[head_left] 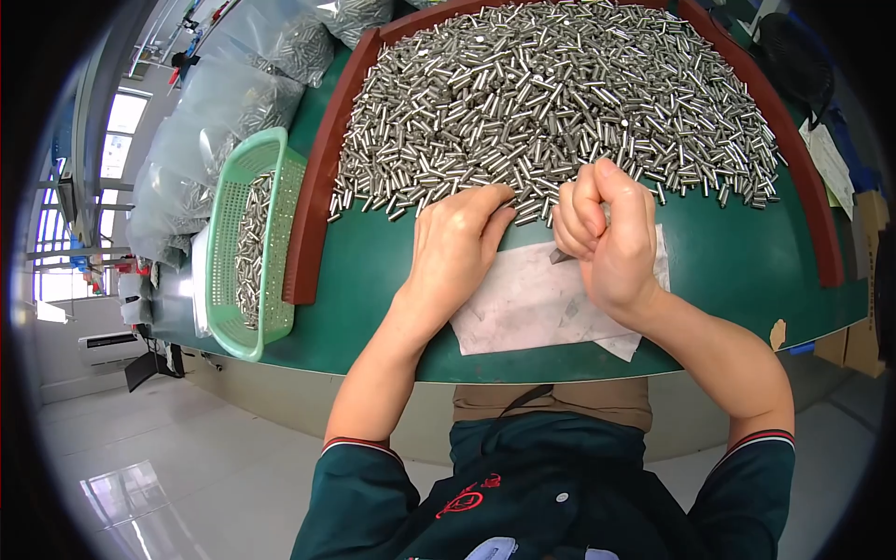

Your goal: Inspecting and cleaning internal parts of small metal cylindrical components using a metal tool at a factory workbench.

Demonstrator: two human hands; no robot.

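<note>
Green shirt (607, 495) is bearing a red emblem (462, 502), right grip (609, 233) clenching, left grip (457, 231) curling by metal pins (532, 103), its hold unclear

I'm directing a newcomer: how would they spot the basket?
Start at the green table, where a reddish-brown frame borders a heap of metal pins. The basket stands outside the frame's left side; its light green perforated walls set it apart from the clear bags.
</note>
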